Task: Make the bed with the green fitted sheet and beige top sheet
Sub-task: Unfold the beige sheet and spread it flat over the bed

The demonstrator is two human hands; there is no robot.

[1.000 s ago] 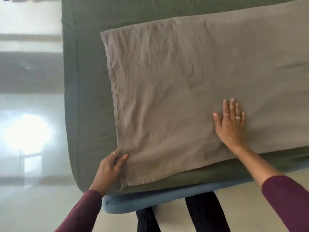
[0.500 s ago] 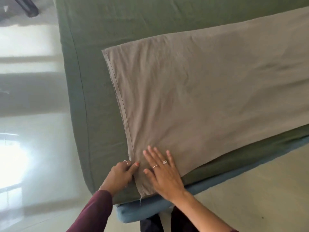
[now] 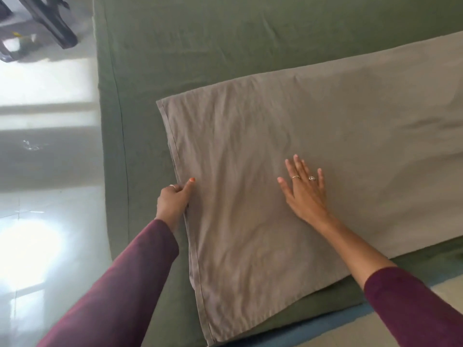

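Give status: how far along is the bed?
Done: green fitted sheet covers the mattress. In hand: left hand pinches the beige top sheet hem, right hand presses it flat. Left: the sheet lies as a folded strip, not spread.

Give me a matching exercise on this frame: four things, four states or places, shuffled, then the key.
Column 1
1. left hand
2. right hand
3. beige top sheet
4. green fitted sheet

Column 2
A. lies flat, fingers spread, on the beige cloth
B. covers the mattress, under the other sheet
C. pinches the hemmed side edge
D. lies in a folded strip near the front of the bed

Pairs: 1-C, 2-A, 3-D, 4-B
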